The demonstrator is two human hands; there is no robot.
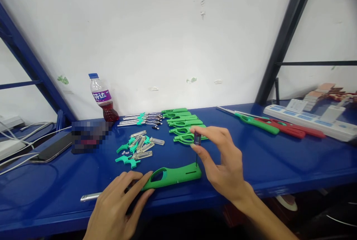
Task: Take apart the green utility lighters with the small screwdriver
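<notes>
A green long-neck lighter [178, 176] lies across the front of the blue table, its metal tube pointing left. My left hand [119, 199] is closed around its neck, pressing it to the table. Between the thumb and fingers of my right hand [223, 162] is a small screwdriver [197, 138] with a dark handle. It stands upright, and its thin shaft meets the right end of the lighter body. Behind lie teal triggers [131, 161], clear fuel tanks [143, 154], metal tubes with wires [134, 120] and several green casing halves [182, 122].
A drink bottle [102, 98] stands at the back left, near a phone [52, 149] and white cables. Finished-looking green [258, 124] and red lighters [290, 130] lie at right beside a white power strip [312, 121]. The table's front edge runs just below my hands.
</notes>
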